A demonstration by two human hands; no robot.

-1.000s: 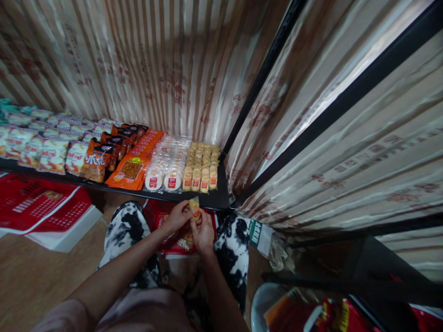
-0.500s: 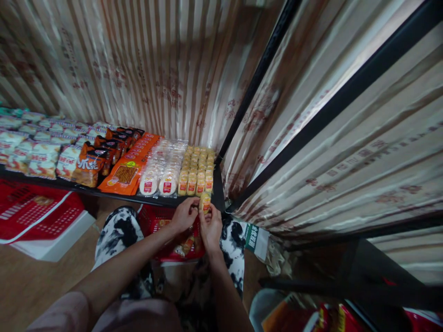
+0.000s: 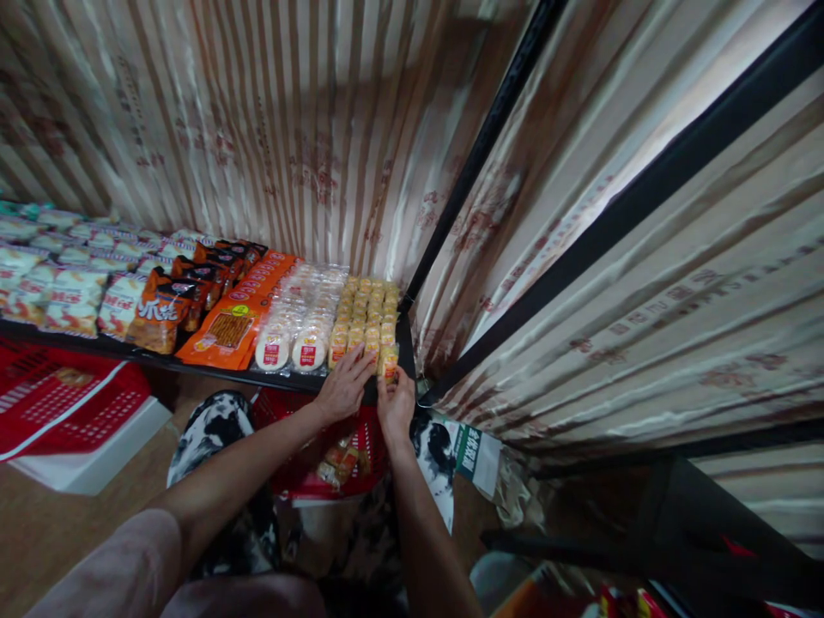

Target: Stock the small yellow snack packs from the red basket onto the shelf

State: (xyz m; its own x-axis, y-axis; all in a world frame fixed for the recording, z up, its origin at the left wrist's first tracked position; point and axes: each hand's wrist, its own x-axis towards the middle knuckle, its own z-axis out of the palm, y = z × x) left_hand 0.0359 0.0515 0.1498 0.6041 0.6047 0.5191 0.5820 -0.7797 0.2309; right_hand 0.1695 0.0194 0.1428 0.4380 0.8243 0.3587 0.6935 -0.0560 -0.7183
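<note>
My right hand (image 3: 396, 402) has its fingers closed on a small yellow snack packet (image 3: 388, 362) at the front right corner of the black shelf (image 3: 407, 365). Beside it, my left hand (image 3: 346, 384) rests with fingers stretched out over the front of the rows of yellow snack packets (image 3: 360, 309), touching the foremost ones. To the left of these lie clear-wrapped round white crackers (image 3: 309, 348) with red labels. Further left is a flat orange snack bag (image 3: 222, 335).
Orange-black bags (image 3: 160, 313) and white snack bags (image 3: 74, 296) fill the shelf's left. Below stand a red basket (image 3: 283, 421) holding some packets and another red basket (image 3: 70, 403). Black frame bars (image 3: 489, 137) and a pleated curtain (image 3: 270, 129) enclose the shelf.
My right hand has moved the yellow snack packet forward and down to the shelf's front corner. My left hand has opened and spread over the neighbouring packets.
</note>
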